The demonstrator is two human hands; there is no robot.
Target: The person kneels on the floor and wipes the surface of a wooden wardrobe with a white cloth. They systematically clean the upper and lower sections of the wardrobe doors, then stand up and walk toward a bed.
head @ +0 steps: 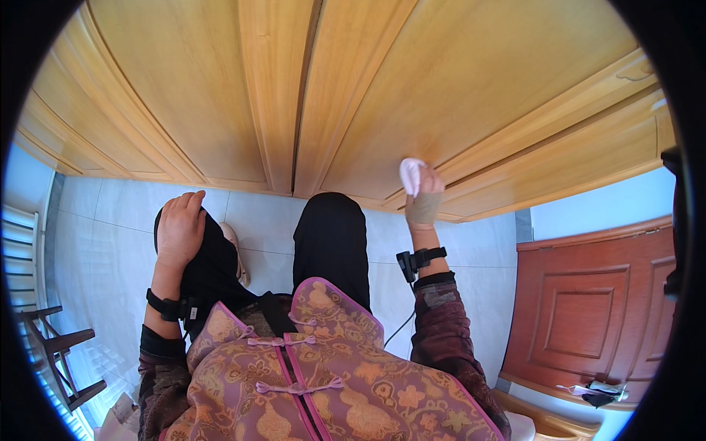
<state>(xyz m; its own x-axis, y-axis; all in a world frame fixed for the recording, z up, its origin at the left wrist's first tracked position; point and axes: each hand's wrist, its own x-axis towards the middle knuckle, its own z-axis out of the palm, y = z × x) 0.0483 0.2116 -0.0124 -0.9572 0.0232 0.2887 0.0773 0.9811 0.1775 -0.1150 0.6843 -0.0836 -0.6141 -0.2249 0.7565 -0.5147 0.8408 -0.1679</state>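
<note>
My right hand is closed on a pale pink cloth and holds it at the lower part of a light wooden cabinet door. A beige wrap covers the back of that hand. Resting on my black-trousered knee is my left hand, with nothing in it and its fingers slightly bent. Each wrist wears a black strap with a small device. The cloth's far side, against the wood, is partly hidden.
Panelled wooden doors span the front. A reddish-brown door stands at the right, with small items hanging on it. At the lower left are a dark wooden stool and a white radiator. Grey tiles cover the floor.
</note>
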